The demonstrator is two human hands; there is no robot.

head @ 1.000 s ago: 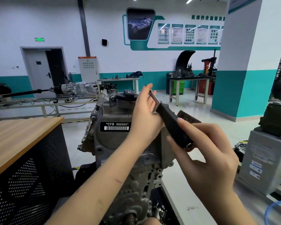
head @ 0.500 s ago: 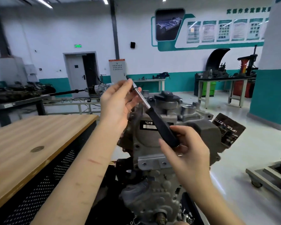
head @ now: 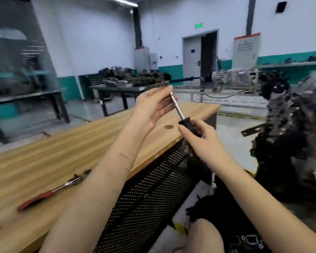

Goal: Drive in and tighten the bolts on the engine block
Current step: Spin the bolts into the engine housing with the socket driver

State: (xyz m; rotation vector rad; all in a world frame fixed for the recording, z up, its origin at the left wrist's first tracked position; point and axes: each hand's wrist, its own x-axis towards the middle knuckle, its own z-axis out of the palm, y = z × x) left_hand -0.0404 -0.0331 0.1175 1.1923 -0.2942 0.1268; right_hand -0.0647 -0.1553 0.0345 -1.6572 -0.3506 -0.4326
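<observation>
R hand (head: 199,141) grips driver (head: 182,117) handle; L hand (head: 153,108) pinches tip.

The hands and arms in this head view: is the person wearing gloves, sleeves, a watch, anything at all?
Nothing shows on them. The left hand and right hand are bare, without gloves or rings that can be made out. Both forearms are uncovered right down to the bottom of the picture, so no sleeve, watch or wristband is in view. The left forearm carries a few short thin marks like scratches.
</observation>
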